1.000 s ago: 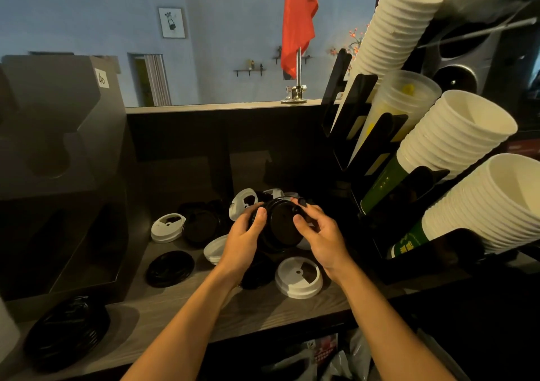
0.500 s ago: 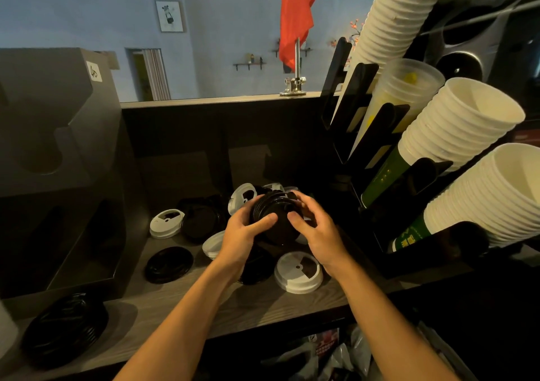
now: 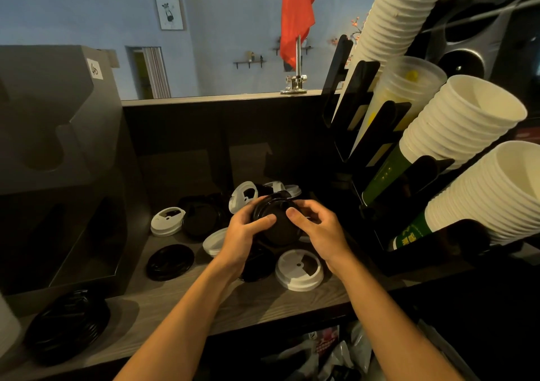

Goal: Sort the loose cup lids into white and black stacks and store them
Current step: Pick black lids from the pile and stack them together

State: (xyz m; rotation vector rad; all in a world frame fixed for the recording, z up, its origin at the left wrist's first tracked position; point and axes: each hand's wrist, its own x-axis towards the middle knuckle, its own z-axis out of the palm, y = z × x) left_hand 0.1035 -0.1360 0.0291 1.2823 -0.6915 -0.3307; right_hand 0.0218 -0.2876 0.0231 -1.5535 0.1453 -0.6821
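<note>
Both hands are cupped round a small stack of black lids held just above the shelf, left hand and right hand gripping opposite sides, probably to square the stack up, with loose white lids scattered underneath.

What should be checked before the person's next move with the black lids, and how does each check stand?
1. Grip secure: ok. Left hand and right hand both curl round the held black lids.
2. Held lids one colour: ok, only black shows.
3. Held lids nested squarely: cannot tell, too dark.
4. Counter sorted: not ok. A white lid and a loose black lid lie unstacked on the counter.
5. Place for black lids: cannot tell; a black pile sits at the counter's left front.
</note>
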